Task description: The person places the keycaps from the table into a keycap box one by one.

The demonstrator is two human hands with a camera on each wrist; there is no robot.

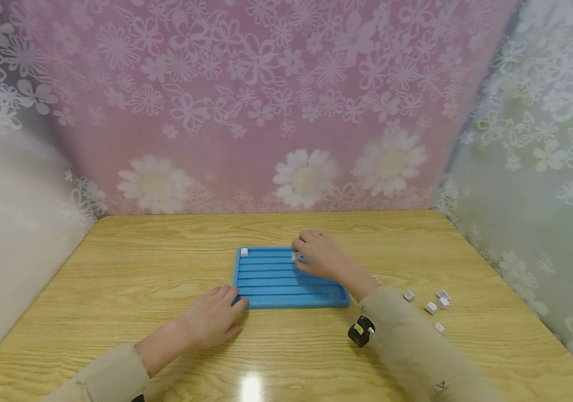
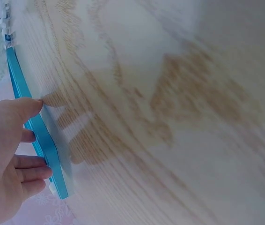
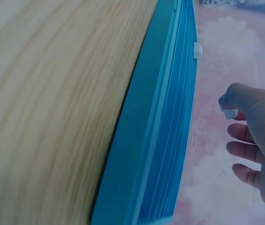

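Observation:
A shallow blue tray [image 1: 286,285] with raised ridges running lengthwise lies on the table. My left hand [image 1: 216,318] grips its near left corner, the thumb [image 2: 29,108] against the front wall and the other fingers around the left end. Over the tray's far side, my right hand [image 1: 320,255] pinches a small white keycap [image 3: 230,113] between thumb and index finger, while the remaining fingers are loosely bent. Another white keycap [image 1: 244,252] sits in the tray's far left corner; the right wrist view shows it as a white block [image 3: 197,50] at the rim.
On the table to the right of the tray lie several loose white keycaps, among them one keycap [image 1: 431,307] and a tipped one [image 1: 443,294]. A black wrist camera [image 1: 361,331] hangs at the right sleeve. Flower-patterned cloth [image 1: 246,111] rises behind the wooden table [image 1: 140,257] and along both sides.

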